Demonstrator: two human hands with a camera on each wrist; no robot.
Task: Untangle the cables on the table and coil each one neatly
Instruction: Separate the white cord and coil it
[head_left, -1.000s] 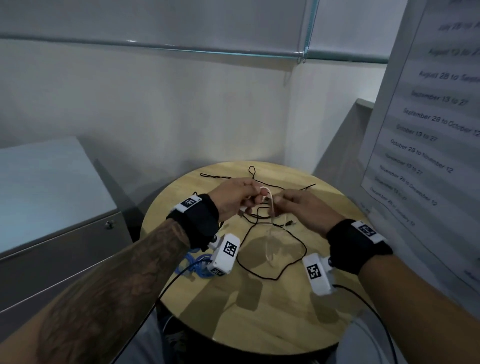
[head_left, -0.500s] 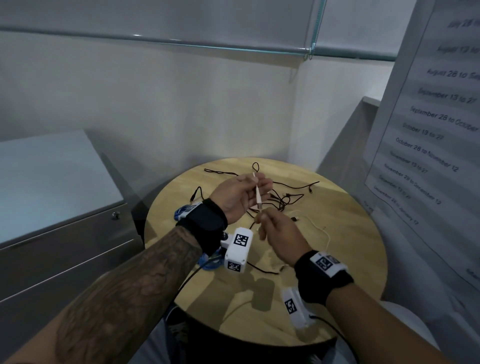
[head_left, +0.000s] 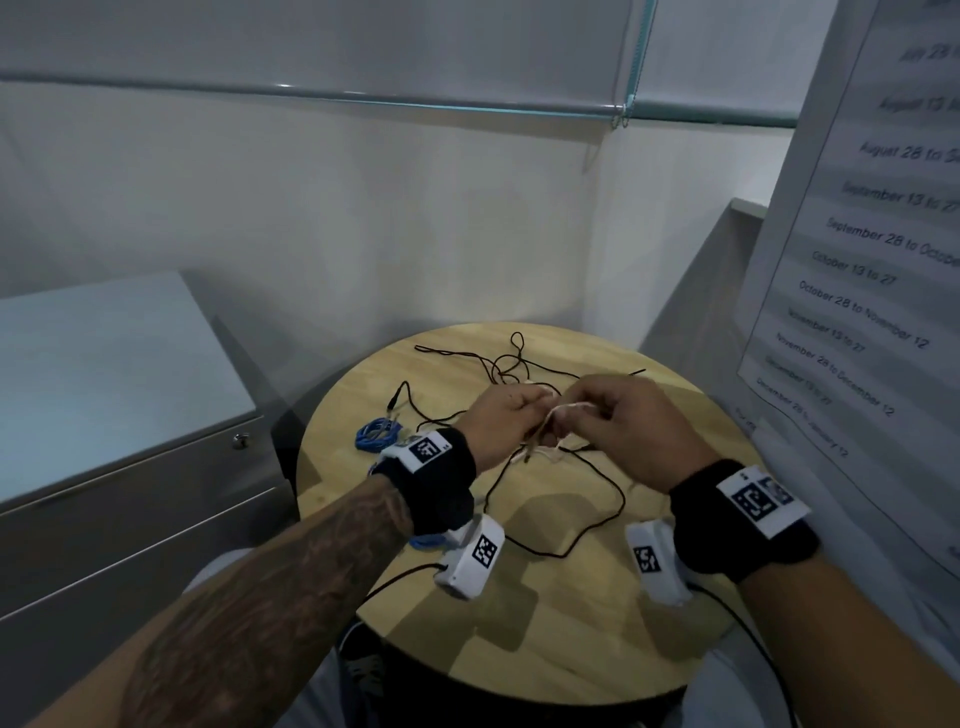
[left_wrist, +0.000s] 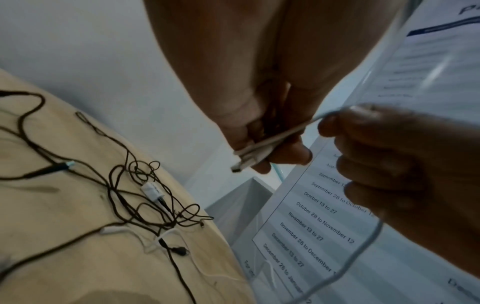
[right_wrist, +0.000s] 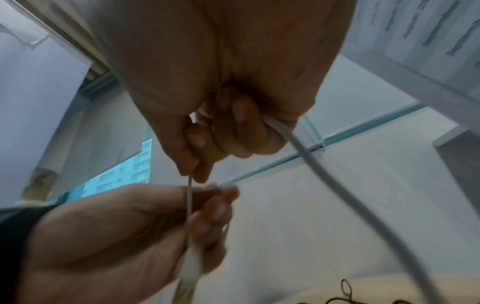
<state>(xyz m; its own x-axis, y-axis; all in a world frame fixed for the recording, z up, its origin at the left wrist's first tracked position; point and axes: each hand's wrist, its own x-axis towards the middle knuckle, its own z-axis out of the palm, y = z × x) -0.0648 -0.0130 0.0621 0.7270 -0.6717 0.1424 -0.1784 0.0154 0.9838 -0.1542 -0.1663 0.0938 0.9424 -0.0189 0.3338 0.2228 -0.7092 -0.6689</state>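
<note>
Head view: left hand and right hand both pinch thin white cable, its loops hidden behind knuckles

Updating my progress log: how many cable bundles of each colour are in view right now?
White cable, gripped by left hand and right hand: 1
Blue cable, coiled on table: 1
Black tangle, strands too knotted to count: 1
Total: 3 bundles
</note>
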